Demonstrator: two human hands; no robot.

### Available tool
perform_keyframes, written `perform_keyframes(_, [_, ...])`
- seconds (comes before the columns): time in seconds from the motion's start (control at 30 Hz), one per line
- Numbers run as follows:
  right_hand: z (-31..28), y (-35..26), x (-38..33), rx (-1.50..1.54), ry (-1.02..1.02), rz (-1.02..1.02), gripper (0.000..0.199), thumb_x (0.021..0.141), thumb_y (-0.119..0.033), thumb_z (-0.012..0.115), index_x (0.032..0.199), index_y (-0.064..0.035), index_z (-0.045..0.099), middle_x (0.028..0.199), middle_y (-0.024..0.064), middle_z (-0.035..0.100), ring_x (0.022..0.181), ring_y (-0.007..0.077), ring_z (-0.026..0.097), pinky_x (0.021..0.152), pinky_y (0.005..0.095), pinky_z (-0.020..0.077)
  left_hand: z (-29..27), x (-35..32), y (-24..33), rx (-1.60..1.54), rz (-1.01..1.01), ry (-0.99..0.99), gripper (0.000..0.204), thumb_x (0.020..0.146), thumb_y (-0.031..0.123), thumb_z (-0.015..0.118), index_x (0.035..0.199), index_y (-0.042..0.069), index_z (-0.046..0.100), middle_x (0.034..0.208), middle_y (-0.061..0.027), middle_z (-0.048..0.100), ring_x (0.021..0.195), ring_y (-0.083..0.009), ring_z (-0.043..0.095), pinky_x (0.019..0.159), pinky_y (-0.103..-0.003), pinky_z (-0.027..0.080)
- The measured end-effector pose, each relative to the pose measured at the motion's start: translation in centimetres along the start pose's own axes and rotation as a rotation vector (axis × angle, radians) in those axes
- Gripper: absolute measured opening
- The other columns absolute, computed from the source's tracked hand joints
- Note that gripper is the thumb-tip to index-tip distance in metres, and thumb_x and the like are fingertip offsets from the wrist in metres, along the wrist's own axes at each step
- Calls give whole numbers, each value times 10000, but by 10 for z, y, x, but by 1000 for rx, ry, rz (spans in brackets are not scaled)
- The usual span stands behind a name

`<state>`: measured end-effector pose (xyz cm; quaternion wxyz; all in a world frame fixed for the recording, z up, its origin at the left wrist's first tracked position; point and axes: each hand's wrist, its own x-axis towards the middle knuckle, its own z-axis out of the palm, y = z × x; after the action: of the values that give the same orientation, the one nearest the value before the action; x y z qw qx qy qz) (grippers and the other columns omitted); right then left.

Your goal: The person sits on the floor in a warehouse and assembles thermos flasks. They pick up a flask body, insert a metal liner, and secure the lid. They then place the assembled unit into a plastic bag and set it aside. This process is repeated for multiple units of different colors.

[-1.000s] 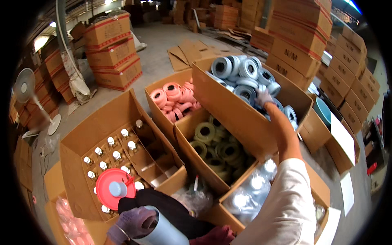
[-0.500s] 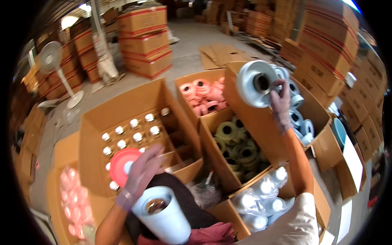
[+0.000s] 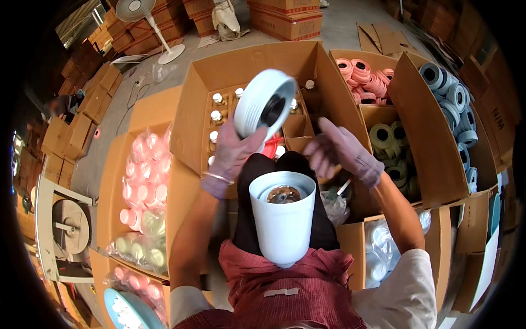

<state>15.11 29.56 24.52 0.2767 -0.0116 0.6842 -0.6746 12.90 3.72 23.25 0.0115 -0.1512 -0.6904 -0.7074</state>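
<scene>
A light blue ribbed collar [image 3: 249, 107] with a black inner ring is tilted in my left hand [image 3: 233, 156], whose fingers wrap its lower edge. My right hand [image 3: 345, 148] is empty, its gloved fingers apart, a short way to the right of the collar. Between my thighs stands a light blue flask body [image 3: 282, 227], upright, with a shiny liner showing in its mouth. A red part [image 3: 272, 147] shows behind the collar, mostly hidden. Beyond my hands, an open carton [image 3: 252, 55] has silver-topped bottles [image 3: 217, 98] in dividers.
Pink collars [image 3: 361, 74], green collars [image 3: 386, 137] and light blue collars [image 3: 456, 98] fill boxes on the right. Bagged pink pieces [image 3: 145, 181] lie in a carton on the left. Bagged pale blue pieces [image 3: 379, 247] sit by my right elbow. A fan [image 3: 156, 33] stands far left.
The light blue collar has come from the far right in my right hand to my left hand. My right hand has let go and moved toward the middle. The view has shifted.
</scene>
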Motion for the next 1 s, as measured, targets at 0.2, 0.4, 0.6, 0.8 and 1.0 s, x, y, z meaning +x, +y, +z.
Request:
perform_keyframes(0.2, [12, 92, 34, 32, 125, -458, 411, 1015, -262, 470, 1316, 13, 523, 1225, 86, 596, 1141, 146, 530, 992, 267, 414, -43, -29, 0, 254, -185, -748, 742, 734, 195, 820, 1390, 64, 501, 1259, -82, 600, 1220, -202, 519, 1069, -355, 386])
perform_keyframes(0.4, [52, 91, 13, -190, 222, -540, 379, 1032, -241, 367, 1174, 30, 591, 1160, 148, 607, 1097, 226, 559, 990, 323, 408, -37, -31, -33, 350, 468, -773, 584, 730, 253, 807, 1241, 54, 605, 1236, -98, 615, 1195, -338, 529, 1048, -462, 397])
perform_keyframes(0.6, [55, 109, 15, -82, 243, -472, 408, 1015, -231, 336, 1128, 64, 595, 1134, 145, 622, 1055, 206, 582, 973, 308, 423, -18, -47, -31, 381, 483, -696, 549, 751, 271, 787, 1225, 59, 608, 1140, -138, 624, 1090, -355, 570, 957, -437, 455])
perform_keyframes(0.8, [57, 110, 44, 218, 76, -365, 346, 988, -173, 378, 1118, 15, 638, 1186, 106, 631, 1118, 183, 572, 1012, 289, 401, -26, -66, -36, 385, 251, -457, 266, 936, 177, 568, 1163, 44, 608, 1108, -133, 636, 1061, -283, 600, 933, -404, 469])
perform_keyframes(1.0, [129, 32, -69, -638, -211, -852, 670, 736, -132, 602, 1364, 47, 452, 1304, 283, 520, 1246, 435, 490, 1049, 468, 375, -49, -24, -104, 277, 527, -718, 438, 927, 1, 424, 1327, 114, 564, 1412, -95, 529, 1291, -260, 504, 1077, -363, 387])
